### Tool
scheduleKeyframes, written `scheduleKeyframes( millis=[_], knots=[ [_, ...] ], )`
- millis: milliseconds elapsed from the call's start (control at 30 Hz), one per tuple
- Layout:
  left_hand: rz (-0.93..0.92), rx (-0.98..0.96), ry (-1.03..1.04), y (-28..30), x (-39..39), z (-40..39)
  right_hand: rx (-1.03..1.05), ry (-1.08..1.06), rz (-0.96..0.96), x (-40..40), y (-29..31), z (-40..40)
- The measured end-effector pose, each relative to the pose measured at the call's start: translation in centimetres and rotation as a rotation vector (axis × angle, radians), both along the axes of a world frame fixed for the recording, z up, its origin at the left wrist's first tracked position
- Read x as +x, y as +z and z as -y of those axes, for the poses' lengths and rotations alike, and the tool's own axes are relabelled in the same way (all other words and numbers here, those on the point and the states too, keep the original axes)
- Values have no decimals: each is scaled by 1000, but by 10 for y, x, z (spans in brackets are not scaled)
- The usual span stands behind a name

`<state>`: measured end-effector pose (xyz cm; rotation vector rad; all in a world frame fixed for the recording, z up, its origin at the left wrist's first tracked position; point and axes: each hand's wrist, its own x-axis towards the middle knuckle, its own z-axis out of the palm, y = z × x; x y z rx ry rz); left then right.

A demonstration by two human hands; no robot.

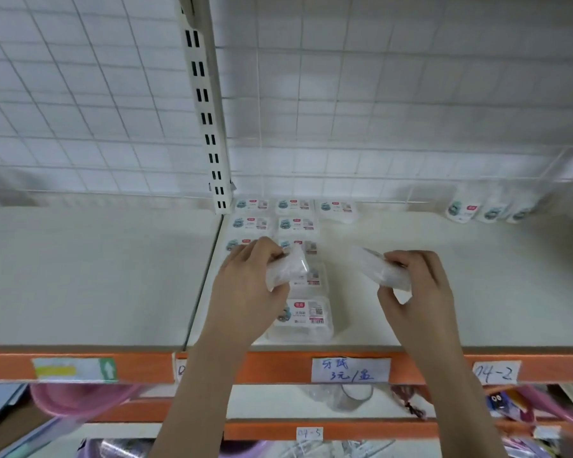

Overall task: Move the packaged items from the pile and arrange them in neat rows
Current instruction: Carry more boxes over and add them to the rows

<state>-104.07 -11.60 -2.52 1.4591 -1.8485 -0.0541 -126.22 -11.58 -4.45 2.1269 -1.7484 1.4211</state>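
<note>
Hovering over the white shelf point(444, 292), a clear packet point(286, 271) is gripped by the curled fingers of the left hand point(245, 285), while a second packet point(391, 274) is pinched in the right hand point(417, 292); labelled boxes point(300, 317) are laid in rows beneath, more standing at the far right point(462, 209)

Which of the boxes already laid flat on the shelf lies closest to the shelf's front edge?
The flat box in the second column, just right of the left hand; the other laid boxes sit farther back.
</note>
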Motion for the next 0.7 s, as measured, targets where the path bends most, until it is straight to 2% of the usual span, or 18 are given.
scheduleKeyframes(
  millis=[100, 267, 433, 633, 700],
  knots=[
    [-63, 77, -42, 5, -8, 3, -31, -25, -33, -4, 0, 3],
    [51, 27, -139, 0, -29, 17, -69, -40, -59, -25, -2, 11],
    [194, -75, -25, -4, -72, 45, -26, 31, -49, -59, 3, 26],
    [190, -8, 24, -10, -127, 86, 55, 90, -166, -107, -1, 60],
    [213, 102, 74, -16, -131, 95, 58, 126, -236, -114, 0, 74]
  ],
)
